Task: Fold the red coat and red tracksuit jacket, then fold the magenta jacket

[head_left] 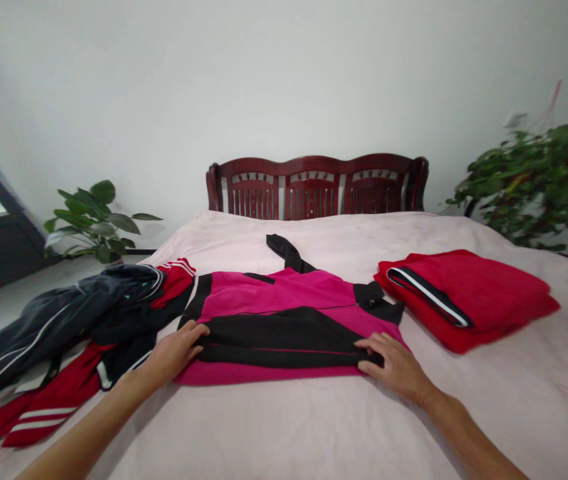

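Note:
A magenta and black jacket (284, 293) lies spread sideways on the bed, its collar end to the right. One black sleeve (279, 333) is laid across its body along the near side. The other black sleeve (284, 250) sticks out beyond the far edge. My left hand (181, 347) is closed on the jacket at the cuff end of the near sleeve, by the hem. At the shoulder end, my right hand (391, 363) has its fingers bent over the black cloth, gripping it. The undersides of the fingertips are hidden.
Dark blue and red clothes (74, 327) lie heaped on the left. Folded red clothes (479, 293) are stacked at the right. A pale pink sheet (294, 427) covers the bed. Behind it stand a dark wooden slatted back (314, 190) and two leafy plants (97, 217).

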A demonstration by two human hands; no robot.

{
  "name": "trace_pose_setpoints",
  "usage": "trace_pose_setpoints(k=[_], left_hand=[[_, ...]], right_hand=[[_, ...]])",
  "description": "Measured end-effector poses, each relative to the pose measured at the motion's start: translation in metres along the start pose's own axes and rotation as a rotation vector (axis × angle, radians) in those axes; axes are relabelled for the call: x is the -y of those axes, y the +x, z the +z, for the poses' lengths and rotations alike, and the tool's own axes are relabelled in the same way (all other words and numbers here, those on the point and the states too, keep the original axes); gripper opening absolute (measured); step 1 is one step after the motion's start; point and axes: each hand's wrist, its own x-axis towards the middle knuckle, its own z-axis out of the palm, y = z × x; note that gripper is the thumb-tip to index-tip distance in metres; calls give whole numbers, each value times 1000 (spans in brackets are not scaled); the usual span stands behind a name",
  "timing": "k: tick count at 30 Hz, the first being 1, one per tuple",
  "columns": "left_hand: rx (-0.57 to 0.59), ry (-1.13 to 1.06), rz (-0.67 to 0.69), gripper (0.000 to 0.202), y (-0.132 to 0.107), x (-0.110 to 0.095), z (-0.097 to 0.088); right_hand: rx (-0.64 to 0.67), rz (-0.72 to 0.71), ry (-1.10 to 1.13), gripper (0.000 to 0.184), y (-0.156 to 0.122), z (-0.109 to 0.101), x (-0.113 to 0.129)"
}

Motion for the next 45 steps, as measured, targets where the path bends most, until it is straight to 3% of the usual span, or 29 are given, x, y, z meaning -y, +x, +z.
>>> trace_pose_setpoints(k=[4, 8, 10, 13, 15, 19, 24, 26, 30, 33, 35, 37, 40, 42, 45], left_hand=[[53, 159, -16, 19, 0, -10, -2], [15, 223, 25, 24, 4, -14, -12], [-64, 236, 74, 25, 5, -13, -28], [-295, 246, 127, 23, 0, -7, -53], [-394, 232, 188, 18, -10, -3, -57], [-277, 218, 348, 15, -39, 5, -29], [-237, 278, 289, 21, -65, 11, 3], [-215, 299, 268, 22, -68, 11, 3], [-66, 256, 193, 22, -66, 5, -6], [-122, 204, 131, 26, -58, -1, -14], [-229, 162, 77, 32, -49, -3, -15], [-293, 115, -12, 50, -40, -3, -12], [-237, 29, -151, 60, -29, -2, -3], [-212, -23, -174, 50, -27, -4, 0], [-265, -98, -97, 38, -30, -13, -4]], right_hand=[[79, 8, 89, 29, 2, -7, -6], [90, -18, 25, 25, 2, -9, -4], [45, -18, 1, 21, 1, -8, -2], [-77, -20, -39, 19, -3, -7, -3], [-143, -43, -74, 23, -7, -4, -6], [-172, -112, -164, 35, -14, 0, -11], [-232, -199, -271, 35, -19, -1, -11], [-253, -225, -291, 35, -22, -3, -12], [-260, -215, -311, 36, -28, -4, -12], [-213, -158, -310, 36, -28, -7, -6], [-122, -85, -289, 39, -24, -12, -3], [38, 2, -230, 44, -16, -21, -1], [244, 79, -59, 45, 1, -35, 0], [233, 131, 41, 36, 14, -40, 5], [74, 186, 60, 28, 35, -36, 23]])
